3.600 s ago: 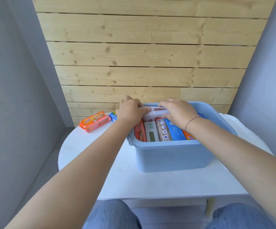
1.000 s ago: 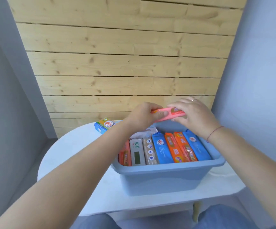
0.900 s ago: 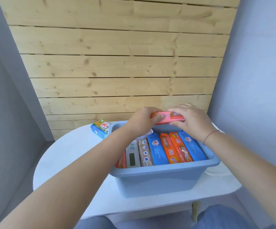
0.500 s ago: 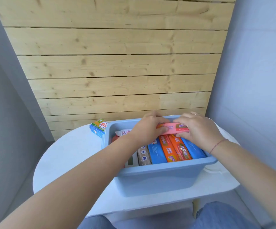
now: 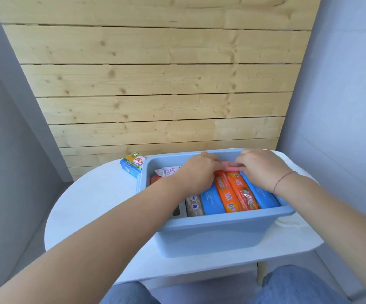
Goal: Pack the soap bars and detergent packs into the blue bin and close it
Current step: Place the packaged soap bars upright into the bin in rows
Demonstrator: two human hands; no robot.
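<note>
The open blue bin point(image 5: 210, 233) stands on the white table point(image 5: 94, 207), filled with several upright packs: blue, orange point(image 5: 228, 194), brown and a white one point(image 5: 168, 171) at the back left. My left hand point(image 5: 199, 174) and my right hand point(image 5: 258, 167) both grip a pink soap pack point(image 5: 231, 165), held flat along the bin's far wall, low over the orange packs. One blue and orange pack point(image 5: 133, 164) lies on the table just outside the bin's back-left corner. No lid is in view.
A wooden slat wall point(image 5: 155, 84) rises right behind the table. Grey walls close in on both sides. Bare white tabletop stretches left of the bin. My knees in jeans point(image 5: 291, 286) sit under the table's near edge.
Both hands have lowered the pink pack from above the bin's rim down inside, against the far wall. The orange pack that lay on the table earlier is gone from there.
</note>
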